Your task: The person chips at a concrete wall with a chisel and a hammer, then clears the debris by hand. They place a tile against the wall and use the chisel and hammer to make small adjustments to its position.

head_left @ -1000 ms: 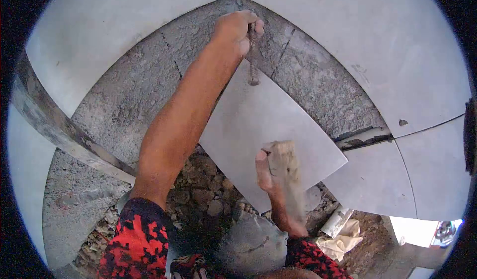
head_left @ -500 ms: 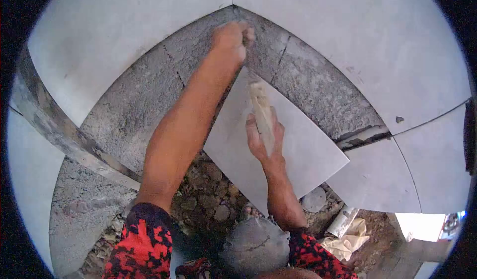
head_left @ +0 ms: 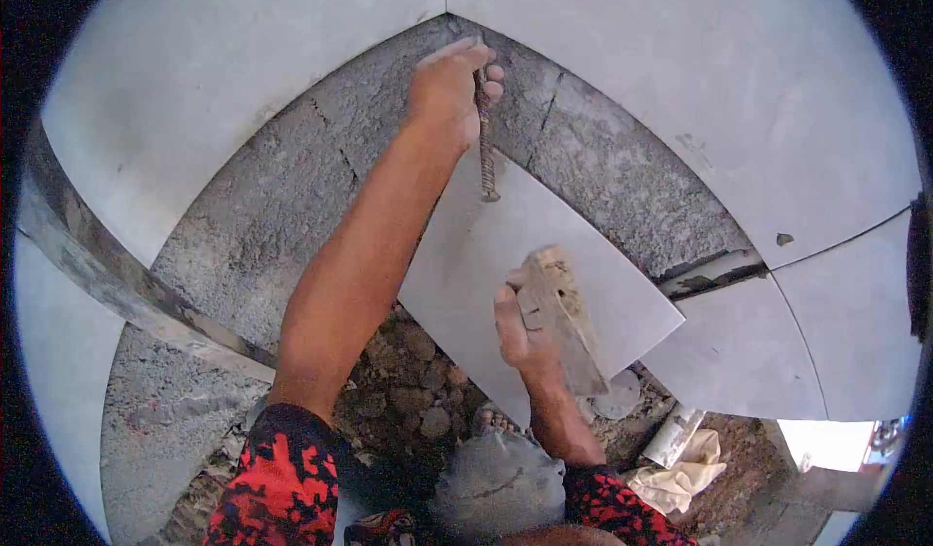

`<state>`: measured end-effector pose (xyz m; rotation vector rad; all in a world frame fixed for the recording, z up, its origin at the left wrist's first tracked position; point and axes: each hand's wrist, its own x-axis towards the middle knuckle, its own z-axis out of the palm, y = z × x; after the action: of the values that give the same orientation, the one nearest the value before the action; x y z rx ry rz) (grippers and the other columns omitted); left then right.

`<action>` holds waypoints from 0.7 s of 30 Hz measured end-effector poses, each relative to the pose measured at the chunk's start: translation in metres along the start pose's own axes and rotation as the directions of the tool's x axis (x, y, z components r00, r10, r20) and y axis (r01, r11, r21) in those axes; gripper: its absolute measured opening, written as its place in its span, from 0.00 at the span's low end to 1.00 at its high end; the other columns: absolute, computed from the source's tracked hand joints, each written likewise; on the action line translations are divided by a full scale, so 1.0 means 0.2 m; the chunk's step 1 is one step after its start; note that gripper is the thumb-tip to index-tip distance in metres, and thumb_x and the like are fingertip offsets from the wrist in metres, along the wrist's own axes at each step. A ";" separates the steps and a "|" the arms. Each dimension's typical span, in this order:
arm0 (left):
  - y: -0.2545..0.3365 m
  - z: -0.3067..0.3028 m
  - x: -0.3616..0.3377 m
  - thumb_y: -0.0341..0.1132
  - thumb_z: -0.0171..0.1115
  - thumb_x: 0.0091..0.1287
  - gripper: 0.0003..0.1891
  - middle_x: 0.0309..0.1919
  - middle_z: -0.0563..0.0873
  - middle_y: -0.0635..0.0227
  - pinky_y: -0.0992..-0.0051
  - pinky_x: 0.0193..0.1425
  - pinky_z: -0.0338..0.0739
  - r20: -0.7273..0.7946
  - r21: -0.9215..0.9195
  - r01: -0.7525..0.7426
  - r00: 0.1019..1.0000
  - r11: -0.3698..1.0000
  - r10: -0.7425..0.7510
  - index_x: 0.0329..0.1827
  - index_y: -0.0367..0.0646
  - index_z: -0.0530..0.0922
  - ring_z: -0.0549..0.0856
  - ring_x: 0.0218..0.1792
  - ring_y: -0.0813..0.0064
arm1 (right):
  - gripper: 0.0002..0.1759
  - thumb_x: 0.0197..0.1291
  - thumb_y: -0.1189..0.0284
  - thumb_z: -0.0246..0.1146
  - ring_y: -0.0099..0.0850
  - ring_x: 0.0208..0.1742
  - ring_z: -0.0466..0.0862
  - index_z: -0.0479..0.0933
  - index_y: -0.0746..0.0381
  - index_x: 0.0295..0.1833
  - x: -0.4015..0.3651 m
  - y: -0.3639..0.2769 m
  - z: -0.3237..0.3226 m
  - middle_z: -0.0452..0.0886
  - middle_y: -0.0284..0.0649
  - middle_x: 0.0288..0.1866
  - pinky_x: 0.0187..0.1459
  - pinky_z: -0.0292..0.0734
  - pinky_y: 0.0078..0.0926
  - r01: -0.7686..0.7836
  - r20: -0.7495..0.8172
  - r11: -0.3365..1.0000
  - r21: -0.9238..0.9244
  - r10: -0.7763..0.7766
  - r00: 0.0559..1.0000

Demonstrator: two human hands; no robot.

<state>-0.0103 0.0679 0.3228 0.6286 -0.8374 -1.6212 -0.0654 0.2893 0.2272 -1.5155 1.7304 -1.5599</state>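
My left hand (head_left: pixel 449 87) is stretched out far ahead and grips a ribbed steel rod (head_left: pixel 485 148) that hangs point down against the top corner of a loose grey tile (head_left: pixel 486 274). The tile leans on the rough cement wall (head_left: pixel 292 196). My right hand (head_left: pixel 520 327) is closer to me, over the tile's middle, and holds a worn wooden block (head_left: pixel 559 313) raised off the tile. Both sleeves are red and black.
Smooth grey tiles (head_left: pixel 680 80) cover the wall above and to the right. A metal strip (head_left: pixel 107 284) runs diagonally at left. Rubble and stones (head_left: pixel 418 381) lie below the loose tile. A crumpled cloth (head_left: pixel 675 473) and a white tube lie at lower right.
My right hand swung the block up to the rod near my left hand, then drew it back down over the tile. The left hand kept hold of the rod at the tile's top corner.
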 end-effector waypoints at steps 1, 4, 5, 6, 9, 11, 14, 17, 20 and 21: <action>0.01 -0.01 0.02 0.22 0.49 0.60 0.17 0.33 0.74 0.61 0.81 0.21 0.68 0.014 -0.034 0.059 0.998 0.998 -0.058 0.52 0.31 0.64 0.74 0.26 0.75 | 0.16 0.50 0.63 0.60 0.43 0.26 0.79 0.71 0.65 0.37 0.01 0.00 0.00 0.77 0.45 0.27 0.28 0.74 0.36 0.085 0.003 0.984 -0.155 -0.086 0.996; 0.04 0.00 0.04 0.26 0.49 0.61 0.09 0.28 0.74 0.64 0.83 0.20 0.68 0.023 -0.071 0.157 0.987 0.985 -0.156 0.44 0.32 0.68 0.72 0.23 0.79 | 0.16 0.49 0.65 0.60 0.45 0.28 0.80 0.71 0.65 0.39 0.05 -0.03 0.02 0.77 0.47 0.29 0.29 0.74 0.35 0.043 0.031 0.989 -0.138 -0.039 0.999; 0.05 0.00 0.04 0.29 0.49 0.63 0.07 0.24 0.74 0.67 0.85 0.19 0.69 0.011 -0.077 0.197 0.980 0.977 -0.197 0.38 0.34 0.70 0.70 0.19 0.82 | 0.16 0.49 0.65 0.60 0.45 0.28 0.80 0.71 0.65 0.39 0.07 -0.05 0.01 0.77 0.47 0.29 0.29 0.74 0.35 0.044 0.033 0.990 -0.134 -0.040 0.999; 0.06 0.00 0.04 0.29 0.49 0.63 0.07 0.24 0.74 0.67 0.85 0.19 0.69 0.010 -0.075 0.193 0.981 0.978 -0.193 0.38 0.34 0.70 0.70 0.19 0.82 | 0.17 0.48 0.65 0.61 0.45 0.29 0.80 0.71 0.65 0.40 0.09 -0.08 -0.01 0.77 0.48 0.30 0.30 0.74 0.35 0.169 0.028 0.970 -0.177 -0.167 0.986; 0.06 -0.01 0.06 0.29 0.49 0.63 0.06 0.24 0.74 0.67 0.84 0.19 0.69 0.067 -0.107 0.205 0.978 0.973 -0.198 0.36 0.34 0.70 0.70 0.19 0.82 | 0.14 0.50 0.68 0.60 0.46 0.34 0.77 0.71 0.66 0.39 0.16 -0.10 0.05 0.76 0.49 0.32 0.35 0.72 0.36 0.243 0.008 0.961 -0.133 -0.244 0.970; 0.05 0.00 0.06 0.23 0.46 0.61 0.04 0.29 0.72 0.60 0.81 0.16 0.66 0.060 -0.129 0.176 0.984 0.976 -0.169 0.38 0.33 0.66 0.71 0.24 0.75 | 0.11 0.52 0.70 0.58 0.46 0.36 0.75 0.72 0.67 0.37 0.20 -0.09 0.07 0.75 0.49 0.32 0.38 0.70 0.37 0.186 -0.009 0.981 -0.053 -0.186 0.982; 0.05 -0.04 0.15 0.23 0.46 0.61 0.04 0.28 0.70 0.62 0.82 0.16 0.65 0.074 -0.231 0.274 0.962 0.933 -0.264 0.37 0.33 0.66 0.70 0.23 0.75 | 0.10 0.51 0.72 0.58 0.46 0.38 0.75 0.72 0.67 0.38 0.25 -0.06 0.08 0.75 0.48 0.33 0.40 0.69 0.40 -0.042 0.138 0.993 -0.108 0.057 0.989; 0.03 -0.02 0.13 0.24 0.45 0.61 0.03 0.28 0.70 0.63 0.82 0.17 0.64 0.017 -0.170 0.180 0.983 0.969 -0.180 0.37 0.35 0.66 0.69 0.23 0.76 | 0.17 0.47 0.73 0.61 0.43 0.36 0.80 0.71 0.65 0.44 0.16 -0.07 0.03 0.78 0.48 0.33 0.36 0.75 0.32 0.380 -0.068 0.891 -0.248 -0.407 0.911; 0.05 -0.02 0.12 0.24 0.45 0.62 0.04 0.28 0.70 0.64 0.82 0.18 0.64 0.032 -0.189 0.212 0.977 0.959 -0.210 0.39 0.36 0.66 0.69 0.24 0.75 | 0.17 0.48 0.74 0.60 0.44 0.34 0.80 0.70 0.65 0.46 0.17 -0.07 0.02 0.78 0.48 0.33 0.36 0.75 0.30 0.425 -0.012 0.883 -0.197 -0.436 0.900; 0.05 -0.02 0.13 0.24 0.45 0.62 0.04 0.28 0.70 0.64 0.82 0.18 0.64 0.033 -0.187 0.211 0.977 0.959 -0.209 0.39 0.36 0.66 0.69 0.24 0.75 | 0.16 0.49 0.73 0.60 0.42 0.33 0.80 0.70 0.65 0.45 0.21 -0.10 0.04 0.78 0.48 0.33 0.35 0.75 0.29 0.328 -0.020 0.926 -0.185 -0.337 0.941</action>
<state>-0.0076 0.0416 0.3290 0.5867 -0.6310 -1.8742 -0.0649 0.2531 0.2577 -1.9618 1.7503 -1.6478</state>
